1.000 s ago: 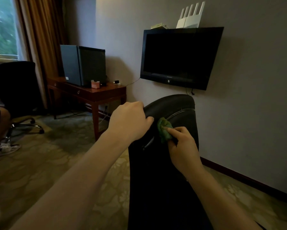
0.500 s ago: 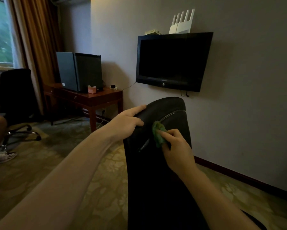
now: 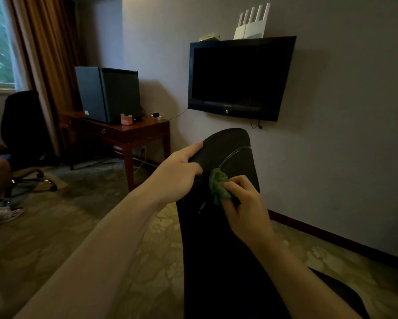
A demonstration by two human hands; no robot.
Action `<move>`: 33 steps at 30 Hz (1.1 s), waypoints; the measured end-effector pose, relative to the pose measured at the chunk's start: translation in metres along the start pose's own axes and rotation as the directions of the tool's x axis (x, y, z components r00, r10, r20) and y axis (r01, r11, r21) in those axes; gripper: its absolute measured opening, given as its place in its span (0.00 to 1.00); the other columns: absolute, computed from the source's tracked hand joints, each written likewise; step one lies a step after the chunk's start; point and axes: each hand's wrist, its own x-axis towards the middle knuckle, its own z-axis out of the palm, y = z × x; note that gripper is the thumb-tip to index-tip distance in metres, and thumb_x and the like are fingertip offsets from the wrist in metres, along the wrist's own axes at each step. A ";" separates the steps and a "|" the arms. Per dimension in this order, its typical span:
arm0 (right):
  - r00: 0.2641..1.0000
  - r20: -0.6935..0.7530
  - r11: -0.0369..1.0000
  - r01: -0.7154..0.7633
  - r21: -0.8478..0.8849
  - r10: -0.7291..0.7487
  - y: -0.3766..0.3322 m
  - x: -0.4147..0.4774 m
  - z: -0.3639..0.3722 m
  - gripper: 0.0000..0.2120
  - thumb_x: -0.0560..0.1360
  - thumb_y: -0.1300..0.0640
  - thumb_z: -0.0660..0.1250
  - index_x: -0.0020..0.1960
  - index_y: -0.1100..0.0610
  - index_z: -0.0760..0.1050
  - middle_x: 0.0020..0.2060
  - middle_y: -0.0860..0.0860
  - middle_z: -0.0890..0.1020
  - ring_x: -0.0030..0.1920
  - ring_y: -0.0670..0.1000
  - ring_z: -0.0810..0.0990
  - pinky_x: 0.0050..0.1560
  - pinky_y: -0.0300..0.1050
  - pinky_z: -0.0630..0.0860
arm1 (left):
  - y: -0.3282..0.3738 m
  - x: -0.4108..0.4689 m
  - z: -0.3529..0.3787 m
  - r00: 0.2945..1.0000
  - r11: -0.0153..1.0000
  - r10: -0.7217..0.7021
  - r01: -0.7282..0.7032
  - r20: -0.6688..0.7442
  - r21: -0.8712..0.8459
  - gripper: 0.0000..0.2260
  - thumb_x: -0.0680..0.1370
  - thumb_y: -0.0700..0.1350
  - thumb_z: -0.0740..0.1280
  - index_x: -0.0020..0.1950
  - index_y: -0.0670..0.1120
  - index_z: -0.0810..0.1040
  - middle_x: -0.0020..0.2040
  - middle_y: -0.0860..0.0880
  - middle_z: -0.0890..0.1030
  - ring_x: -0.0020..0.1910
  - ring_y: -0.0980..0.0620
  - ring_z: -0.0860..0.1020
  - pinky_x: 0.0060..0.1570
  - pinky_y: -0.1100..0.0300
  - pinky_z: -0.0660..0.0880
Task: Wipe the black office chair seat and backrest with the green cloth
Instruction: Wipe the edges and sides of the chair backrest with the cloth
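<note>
Loosened from its earlier fist, left hand (image 3: 179, 173) grips the black backrest (image 3: 230, 143) edge, index finger stretched along the top; right hand (image 3: 244, 203) pinches the green cloth (image 3: 217, 185) against the backrest's face.

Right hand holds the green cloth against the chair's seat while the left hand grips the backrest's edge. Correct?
Not the seat: the head view shows the right hand holding the green cloth against the upper backrest, while the left hand grips the backrest's edge.
</note>
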 end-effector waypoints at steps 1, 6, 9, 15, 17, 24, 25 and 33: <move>1.000 -0.001 1.000 -0.019 -0.011 0.019 0.003 0.004 0.000 0.14 0.76 0.53 0.65 0.60 0.52 0.78 0.53 0.39 0.71 0.49 0.41 0.76 0.50 0.38 0.79 | 0.000 0.000 0.000 1.000 1.000 -0.010 0.010 -0.001 -0.017 0.29 0.82 0.35 0.60 0.80 0.54 0.59 0.50 0.60 0.73 0.41 0.58 0.74 0.39 0.68 0.72; 0.991 -0.001 0.991 -0.135 0.001 0.135 0.009 0.016 -0.009 0.15 0.78 0.55 0.65 0.64 0.50 0.76 0.49 0.36 0.69 0.49 0.37 0.73 0.46 0.32 0.71 | 0.002 -0.004 0.000 1.000 0.999 -0.011 0.011 0.005 -0.044 0.29 0.82 0.35 0.60 0.80 0.53 0.60 0.51 0.61 0.72 0.40 0.61 0.79 0.37 0.71 0.74; 0.991 -0.131 1.000 -0.013 0.012 0.014 0.003 0.008 -0.013 0.13 0.77 0.52 0.63 0.60 0.51 0.79 0.49 0.37 0.71 0.50 0.37 0.74 0.44 0.31 0.72 | 0.001 -0.003 0.001 1.000 0.999 0.000 -0.001 -0.004 -0.046 0.28 0.82 0.34 0.60 0.80 0.52 0.61 0.53 0.61 0.71 0.32 0.72 0.77 0.31 0.77 0.71; 0.999 0.007 0.999 0.047 -0.026 -0.047 0.009 0.000 0.001 0.17 0.76 0.48 0.62 0.63 0.49 0.76 0.55 0.36 0.68 0.53 0.34 0.73 0.49 0.29 0.74 | -0.001 0.001 0.002 0.999 0.997 -0.016 0.013 -0.037 -0.076 0.28 0.82 0.36 0.61 0.79 0.57 0.62 0.50 0.59 0.76 0.40 0.58 0.76 0.40 0.65 0.74; 0.999 0.007 0.998 -0.046 -0.048 0.046 0.017 0.010 0.001 0.17 0.77 0.52 0.64 0.66 0.49 0.75 0.55 0.37 0.68 0.51 0.36 0.73 0.51 0.35 0.76 | 0.000 0.002 0.001 0.999 0.998 -0.018 0.015 -0.034 -0.064 0.28 0.82 0.36 0.61 0.79 0.56 0.61 0.61 0.55 0.75 0.40 0.59 0.79 0.41 0.66 0.76; 0.990 0.055 0.991 -0.129 0.042 0.126 0.017 0.011 -0.013 0.18 0.77 0.57 0.66 0.66 0.48 0.74 0.51 0.32 0.69 0.53 0.36 0.72 0.48 0.31 0.73 | -0.002 0.003 -0.001 1.000 0.998 0.009 -0.009 -0.003 -0.061 0.29 0.81 0.35 0.61 0.79 0.54 0.61 0.75 0.51 0.66 0.58 0.56 0.75 0.56 0.68 0.75; 0.997 0.030 0.996 -0.078 0.051 0.077 0.013 0.005 -0.013 0.17 0.77 0.56 0.66 0.65 0.48 0.75 0.52 0.32 0.69 0.54 0.35 0.72 0.48 0.30 0.73 | -0.002 0.003 0.000 1.000 0.998 0.015 -0.016 -0.013 -0.067 0.29 0.81 0.35 0.61 0.79 0.54 0.62 0.75 0.51 0.66 0.62 0.55 0.74 0.62 0.62 0.74; 0.994 0.106 0.993 0.032 -0.115 -0.019 0.012 0.008 -0.010 0.20 0.77 0.51 0.63 0.68 0.47 0.72 0.59 0.38 0.66 0.52 0.39 0.71 0.52 0.32 0.71 | -0.001 0.004 0.001 0.999 0.998 0.013 -0.016 -0.035 -0.062 0.28 0.81 0.36 0.61 0.79 0.56 0.63 0.73 0.52 0.68 0.60 0.56 0.75 0.57 0.64 0.74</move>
